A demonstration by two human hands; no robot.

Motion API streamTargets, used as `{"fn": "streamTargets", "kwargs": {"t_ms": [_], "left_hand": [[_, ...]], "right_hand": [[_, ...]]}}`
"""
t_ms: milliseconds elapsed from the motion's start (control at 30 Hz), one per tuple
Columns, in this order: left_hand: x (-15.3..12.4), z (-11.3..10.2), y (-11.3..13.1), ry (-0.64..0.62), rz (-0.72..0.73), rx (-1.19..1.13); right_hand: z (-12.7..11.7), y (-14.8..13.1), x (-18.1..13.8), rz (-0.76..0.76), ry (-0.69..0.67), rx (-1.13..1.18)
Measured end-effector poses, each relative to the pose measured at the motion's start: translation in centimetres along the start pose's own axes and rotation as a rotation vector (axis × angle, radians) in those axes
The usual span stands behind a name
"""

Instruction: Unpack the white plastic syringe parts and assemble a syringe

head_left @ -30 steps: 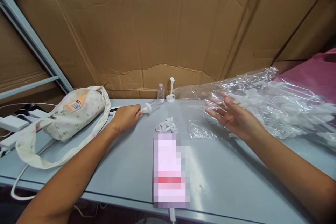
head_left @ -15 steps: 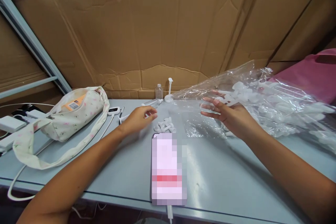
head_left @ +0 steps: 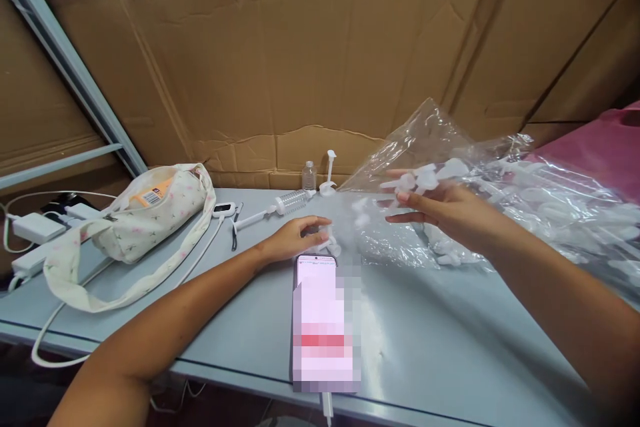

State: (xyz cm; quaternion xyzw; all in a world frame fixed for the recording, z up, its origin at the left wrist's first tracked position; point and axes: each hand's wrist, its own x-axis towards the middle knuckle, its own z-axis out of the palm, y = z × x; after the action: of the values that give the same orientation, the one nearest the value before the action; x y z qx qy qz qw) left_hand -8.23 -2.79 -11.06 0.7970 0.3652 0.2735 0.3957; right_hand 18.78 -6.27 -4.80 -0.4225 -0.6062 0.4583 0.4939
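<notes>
1. The right hand (head_left: pixel 453 210) is raised above the table, its fingers closed loosely around a few small white plastic parts (head_left: pixel 425 178) that stick out past the fingertips. It hovers just in front of the mouth of the clear plastic bag (head_left: pixel 525 207), which lies on the table's right side and holds many more of the same white parts.
2. The left hand (head_left: pixel 293 239) lies low on the grey table (head_left: pixel 450 333), fingers stretched forward and loosely spread, gripping nothing that I can make out. Its fingertips touch or nearly touch the small heap of white parts (head_left: pixel 327 241) just beyond the top edge of the phone (head_left: pixel 323 320).
3. As I read it, the step in hand is moving parts out of the bag toward the heap on the table: the right hand has a load, while the left tends the heap.
4. The next move calls for carrying the right hand's load leftward and down to the heap beside the left fingertips, keeping the grip closed until the parts are low over the table so that none scatter or land on the phone.
5. Farther back lie a clear bottle with a pump (head_left: pixel 280 205) on its side, a small upright bottle (head_left: pixel 309 176), and a floral bag (head_left: pixel 150 210) at left.
</notes>
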Motion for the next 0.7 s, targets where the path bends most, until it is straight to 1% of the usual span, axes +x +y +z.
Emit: {"fn": "streamTargets", "kwargs": {"t_ms": [167,267,400,533,700], "left_hand": [[-0.1,0.5,0.0,0.034,-0.022,0.010],[-0.1,0.7,-0.2,0.052,-0.001,0.005],[0.0,0.8,-0.7,0.075,0.007,0.020],[0.0,0.9,-1.0,0.124,0.000,0.048],[0.1,1.0,-0.8,0.104,0.052,0.113]], "right_hand": [[0.2,-0.8,0.4,-0.009,-0.022,-0.053],[0.2,-1.0,0.5,-0.002,-0.025,-0.076],[0.2,-1.2,0.7,-0.012,-0.011,-0.056],[0.1,-1.8,0.8,-0.016,0.017,-0.043],[-0.1,-2.9,0.8,-0.028,0.034,-0.076]]}}
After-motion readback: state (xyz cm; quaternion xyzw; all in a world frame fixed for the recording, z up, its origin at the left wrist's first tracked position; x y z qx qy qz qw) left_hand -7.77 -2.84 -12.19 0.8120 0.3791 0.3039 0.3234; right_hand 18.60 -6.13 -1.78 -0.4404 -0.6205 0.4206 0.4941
